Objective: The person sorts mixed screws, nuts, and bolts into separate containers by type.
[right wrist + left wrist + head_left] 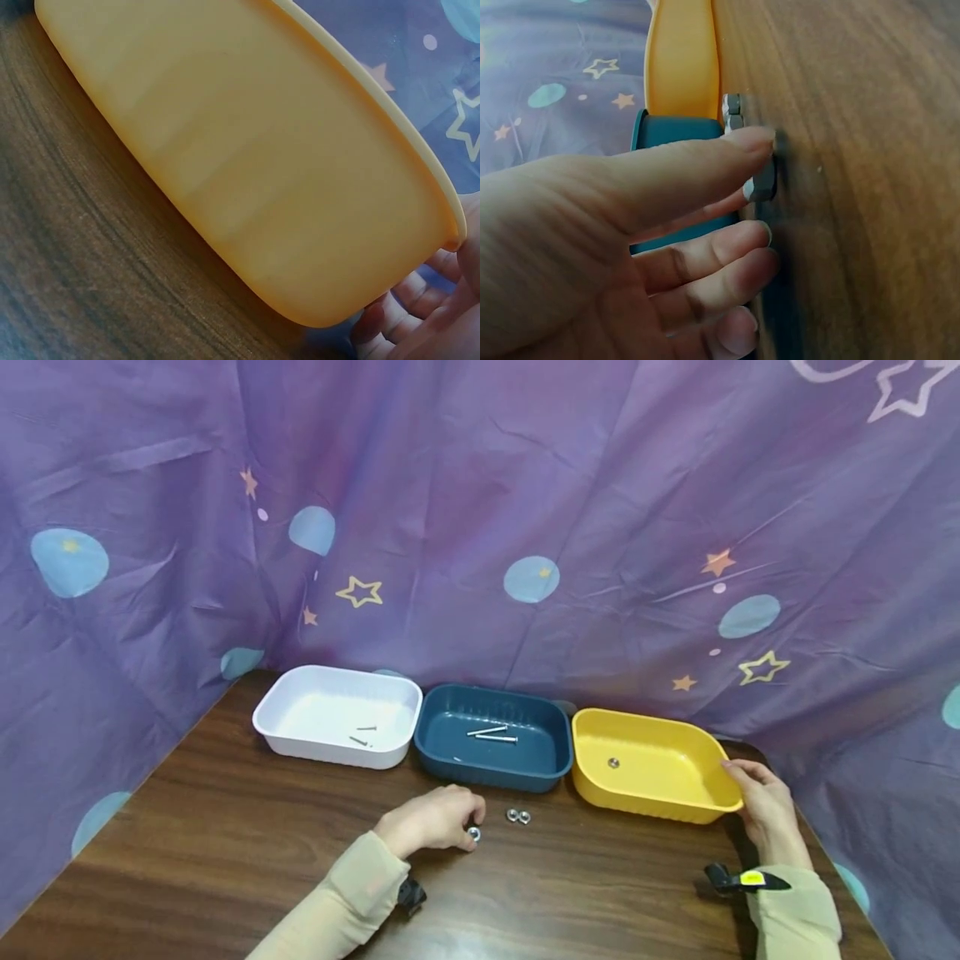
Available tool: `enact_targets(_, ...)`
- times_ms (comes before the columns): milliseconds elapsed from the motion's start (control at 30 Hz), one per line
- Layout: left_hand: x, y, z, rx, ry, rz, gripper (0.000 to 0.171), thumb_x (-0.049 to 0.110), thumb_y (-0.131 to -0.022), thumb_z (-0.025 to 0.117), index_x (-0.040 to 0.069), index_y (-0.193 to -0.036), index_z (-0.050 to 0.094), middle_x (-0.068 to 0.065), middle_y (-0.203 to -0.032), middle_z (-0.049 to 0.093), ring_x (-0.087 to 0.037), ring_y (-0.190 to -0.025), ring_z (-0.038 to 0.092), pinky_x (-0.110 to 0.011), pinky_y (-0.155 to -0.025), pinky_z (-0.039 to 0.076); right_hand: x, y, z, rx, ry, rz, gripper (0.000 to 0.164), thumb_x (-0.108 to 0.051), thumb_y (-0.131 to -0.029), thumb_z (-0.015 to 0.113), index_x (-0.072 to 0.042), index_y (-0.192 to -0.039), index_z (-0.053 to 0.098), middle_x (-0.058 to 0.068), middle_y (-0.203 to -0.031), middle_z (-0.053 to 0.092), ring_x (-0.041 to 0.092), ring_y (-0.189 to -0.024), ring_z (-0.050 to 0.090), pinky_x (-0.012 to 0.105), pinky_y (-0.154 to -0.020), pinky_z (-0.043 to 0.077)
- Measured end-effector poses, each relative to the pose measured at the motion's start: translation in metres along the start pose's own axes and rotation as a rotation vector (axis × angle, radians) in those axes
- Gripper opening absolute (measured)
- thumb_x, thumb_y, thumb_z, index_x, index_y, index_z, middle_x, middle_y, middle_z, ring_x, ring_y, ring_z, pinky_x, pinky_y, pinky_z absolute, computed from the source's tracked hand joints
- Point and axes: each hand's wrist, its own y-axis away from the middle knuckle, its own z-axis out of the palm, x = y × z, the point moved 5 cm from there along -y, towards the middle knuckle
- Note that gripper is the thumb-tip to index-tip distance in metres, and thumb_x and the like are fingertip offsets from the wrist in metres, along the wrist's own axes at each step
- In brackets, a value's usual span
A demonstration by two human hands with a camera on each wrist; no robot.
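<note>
My left hand (438,820) is low over the table, its thumb and index finger closed around a metal hex nut (474,833). In the left wrist view, that nut (760,184) shows just below the thumb tip, with the other fingers loosely bent. Two more nuts (518,816) lie side by side a little to the right. My right hand (767,806) grips the right end of a yellow plastic bin (645,806), thumb over the rim and fingers outside. One nut (613,762) lies inside this bin.
Left of the yellow bin stands a dark blue bin (491,777) holding two long screws (491,734). Beside it, a white bin (322,747) contains small screws (362,740). All three line the back of the wooden table (187,827), before a purple patterned curtain (465,510).
</note>
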Motion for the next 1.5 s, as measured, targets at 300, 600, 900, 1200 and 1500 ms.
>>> enact_targets(300,0.0,0.002,0.002,0.019,-0.022,-0.029,0.019,0.018,-0.08,0.078,0.017,-0.079,0.059,0.009,-0.076,0.05,-0.01,-0.078,0.051,-0.028,-0.075,0.044,0.002,0.001,-0.001,0.015,0.073,0.029,0.018,-0.03,-0.087,0.075,-0.021,-0.096,0.063,-0.011,-0.08,0.062,0.006,-0.069,0.061,0.024,-0.055,0.052)
enact_targets(600,-0.003,0.002,0.002,0.046,-0.012,-0.044,0.022,0.018,-0.08,0.075,0.021,-0.071,0.055,0.01,-0.075,0.049,-0.009,-0.079,0.05,-0.027,-0.075,0.044,0.003,0.0,-0.002,0.032,0.077,0.031,0.017,-0.029,-0.087,0.075,-0.02,-0.095,0.063,-0.011,-0.08,0.061,0.006,-0.069,0.06,0.024,-0.055,0.052)
enact_targets(900,-0.003,0.002,0.002,0.035,0.002,-0.073,0.018,0.016,-0.076,0.075,0.02,-0.073,0.057,0.009,-0.076,0.051,-0.007,-0.074,0.05,-0.026,-0.068,0.045,0.002,0.002,0.002,-0.002,0.003,-0.007,0.008,-0.019,-0.089,0.073,-0.022,-0.087,0.066,-0.008,-0.077,0.063,0.007,-0.067,0.061,0.024,-0.053,0.052)
enact_targets(1200,-0.002,-0.002,0.001,0.071,0.006,-0.026,0.015,0.016,-0.076,0.075,0.017,-0.076,0.061,0.01,-0.074,0.053,-0.006,-0.068,0.051,-0.024,-0.063,0.045,0.002,-0.002,0.004,-0.003,-0.015,-0.023,0.009,-0.021,-0.088,0.075,-0.022,-0.086,0.066,-0.009,-0.077,0.063,0.006,-0.067,0.061,0.023,-0.054,0.052)
enact_targets(1500,0.007,-0.009,0.001,0.169,0.001,0.086,0.01,0.015,-0.075,0.071,0.014,-0.078,0.061,0.01,-0.07,0.05,-0.007,-0.065,0.049,-0.022,-0.06,0.041,0.001,-0.001,-0.001,-0.01,-0.006,-0.02,0.009,-0.022,-0.088,0.075,-0.022,-0.086,0.066,-0.008,-0.077,0.063,0.006,-0.067,0.061,0.023,-0.054,0.051)
